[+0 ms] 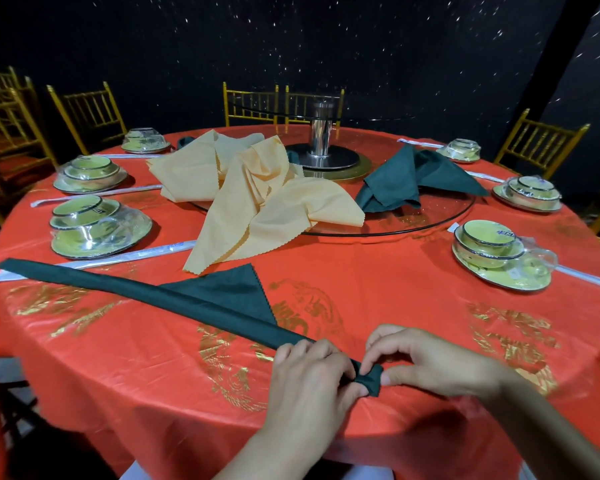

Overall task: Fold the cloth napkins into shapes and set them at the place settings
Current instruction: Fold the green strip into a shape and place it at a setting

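Note:
A dark green napkin (174,299), rolled into a long strip with a triangular flap sticking up, lies across the red tablecloth (153,358) from far left to near centre. Its near end is coiled into a small roll (369,377). My left hand (309,379) and my right hand (430,362) both pinch that coiled end at the table's front. Loose peach napkins (257,192) and another green napkin (406,181) lie heaped on the glass turntable (430,220).
Wrapped bowl-and-plate settings stand around the rim, such as one at the left (94,226) and one at the right (496,254), with wrapped chopsticks (146,252) beside them. A steel turntable post (321,133) rises at centre. Gold chairs (87,112) ring the table.

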`<state>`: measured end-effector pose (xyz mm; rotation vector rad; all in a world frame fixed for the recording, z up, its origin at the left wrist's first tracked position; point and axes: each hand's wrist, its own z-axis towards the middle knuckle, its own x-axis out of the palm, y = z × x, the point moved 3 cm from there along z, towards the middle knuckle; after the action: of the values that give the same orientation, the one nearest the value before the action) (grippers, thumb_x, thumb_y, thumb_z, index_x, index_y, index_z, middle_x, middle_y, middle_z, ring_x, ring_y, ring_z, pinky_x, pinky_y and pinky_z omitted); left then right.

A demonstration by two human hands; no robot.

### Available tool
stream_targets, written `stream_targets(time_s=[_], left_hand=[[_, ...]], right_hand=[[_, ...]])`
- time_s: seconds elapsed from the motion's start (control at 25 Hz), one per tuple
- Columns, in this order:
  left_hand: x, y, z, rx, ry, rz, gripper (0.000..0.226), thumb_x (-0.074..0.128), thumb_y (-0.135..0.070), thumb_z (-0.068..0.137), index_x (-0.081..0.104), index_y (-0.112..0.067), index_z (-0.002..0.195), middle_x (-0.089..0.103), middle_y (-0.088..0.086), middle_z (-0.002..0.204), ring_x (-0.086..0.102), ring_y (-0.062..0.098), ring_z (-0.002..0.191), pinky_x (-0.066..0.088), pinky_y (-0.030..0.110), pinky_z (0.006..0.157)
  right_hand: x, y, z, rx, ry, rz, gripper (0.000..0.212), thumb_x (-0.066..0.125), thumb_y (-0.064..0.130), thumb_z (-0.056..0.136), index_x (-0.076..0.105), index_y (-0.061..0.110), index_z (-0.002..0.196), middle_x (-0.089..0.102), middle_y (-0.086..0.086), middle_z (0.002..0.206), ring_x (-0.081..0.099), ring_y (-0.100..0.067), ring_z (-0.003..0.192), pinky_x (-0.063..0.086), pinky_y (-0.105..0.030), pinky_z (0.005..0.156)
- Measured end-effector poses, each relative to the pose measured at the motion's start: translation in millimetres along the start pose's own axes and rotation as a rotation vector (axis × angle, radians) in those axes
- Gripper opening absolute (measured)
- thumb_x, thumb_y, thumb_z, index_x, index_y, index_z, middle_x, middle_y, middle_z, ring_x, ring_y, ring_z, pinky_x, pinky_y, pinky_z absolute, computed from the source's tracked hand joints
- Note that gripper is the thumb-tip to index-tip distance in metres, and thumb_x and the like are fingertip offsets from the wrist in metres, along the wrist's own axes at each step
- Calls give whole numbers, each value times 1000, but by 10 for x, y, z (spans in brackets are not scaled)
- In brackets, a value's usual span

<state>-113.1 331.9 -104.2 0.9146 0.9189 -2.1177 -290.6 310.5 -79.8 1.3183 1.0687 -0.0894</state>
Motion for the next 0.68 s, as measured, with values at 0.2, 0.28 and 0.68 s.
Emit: stream_targets(time_s=[0.2,0.28,0.68], left_hand=[[7,47,-31,48,43,-101,28,50,-59,69,59,-33,73,56,-19,75,52,3,68,42,17,63],[-16,108,-16,10,49,-213,32,54,-60,66,63,-30,71,58,-19,79,56,2,69,40,13,66],[-116,178,-15,-44,-53,-88,35,47,-69,62,65,-38,67,56,-26,82,42,-3,86,27,12,71]], right_hand=[[4,140,178,-13,22,-59,18,61,24,81,67,41,81,59,14,94,56,-6,88,44,-28,88],[5,159,275,13,21,-32,17,62,22,84,63,39,85,60,8,83,51,-6,73,43,-28,75],[27,83,262,-16,-5,33,27,74,26,73,66,39,95,56,12,93,49,-4,81,42,-18,81]])
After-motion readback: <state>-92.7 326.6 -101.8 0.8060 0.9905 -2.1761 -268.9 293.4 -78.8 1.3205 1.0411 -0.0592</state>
